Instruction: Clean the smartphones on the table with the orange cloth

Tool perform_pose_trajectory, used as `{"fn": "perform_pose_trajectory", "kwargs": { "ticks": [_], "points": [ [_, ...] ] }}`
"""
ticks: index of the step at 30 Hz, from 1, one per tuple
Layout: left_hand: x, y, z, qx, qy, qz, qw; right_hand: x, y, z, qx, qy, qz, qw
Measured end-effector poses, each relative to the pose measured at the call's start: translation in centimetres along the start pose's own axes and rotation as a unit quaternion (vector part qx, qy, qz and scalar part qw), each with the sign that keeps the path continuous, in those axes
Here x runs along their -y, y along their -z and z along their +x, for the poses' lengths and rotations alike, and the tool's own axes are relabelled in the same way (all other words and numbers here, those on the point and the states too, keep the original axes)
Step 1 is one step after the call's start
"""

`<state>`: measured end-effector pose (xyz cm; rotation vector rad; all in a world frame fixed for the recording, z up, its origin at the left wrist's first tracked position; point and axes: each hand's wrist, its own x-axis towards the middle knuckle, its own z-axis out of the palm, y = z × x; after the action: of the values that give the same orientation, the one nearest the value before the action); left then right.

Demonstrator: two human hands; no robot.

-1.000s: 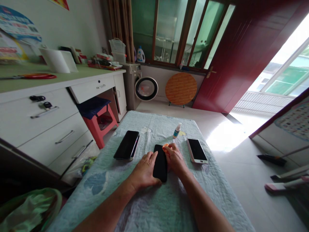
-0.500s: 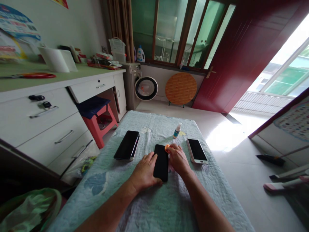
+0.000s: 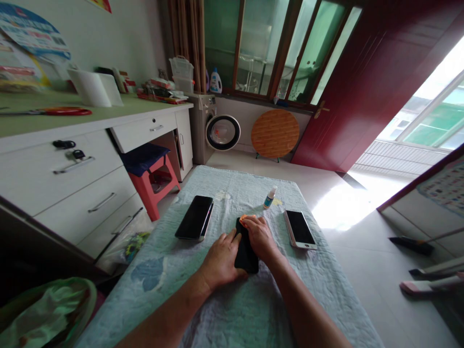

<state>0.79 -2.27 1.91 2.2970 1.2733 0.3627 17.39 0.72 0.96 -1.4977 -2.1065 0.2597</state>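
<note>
A black smartphone lies on the cloth-covered table in front of me. My left hand grips its left side, fingers on the upper edge and thumb at the bottom. Pinched in my right hand is an orange cloth, pressed on the phone's top end; the fingers partly hide it. Left of my hands lies a stack of dark-screened phones. A phone with a white front rests to the right, apparently on another device. Beyond my right hand stands a small spray bottle.
The table wears a pale blue quilted cover. To the left are a white drawer desk, a red stool and a green-rimmed bin. A washing machine with its door ajar and a round wooden tabletop stand behind.
My right hand has moved the orange cloth leftward across the phone's top end. The phone now sits slightly tilted, still in my left hand's grip. The whole view has shifted a little.
</note>
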Motion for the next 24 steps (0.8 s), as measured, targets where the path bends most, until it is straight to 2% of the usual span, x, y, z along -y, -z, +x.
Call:
{"fn": "perform_pose_trajectory", "kwargs": {
  "ticks": [9, 19, 24],
  "points": [
    [-0.3, -0.3, -0.1, 0.001, -0.019, 0.010, 1.000, 0.5, -0.6, -0.3, 0.060, -0.004, -0.014, 0.998],
    [-0.6, 0.1, -0.3, 0.032, 0.007, 0.040, 0.999, -1.7, 0.9, -0.3, -0.002, -0.045, -0.009, 0.999],
    [-0.2, 0.4, -0.1, 0.046, -0.002, 0.035, 0.998, -1.6, 1.4, -0.5, -0.019, -0.067, 0.012, 0.998]
  ]
}}
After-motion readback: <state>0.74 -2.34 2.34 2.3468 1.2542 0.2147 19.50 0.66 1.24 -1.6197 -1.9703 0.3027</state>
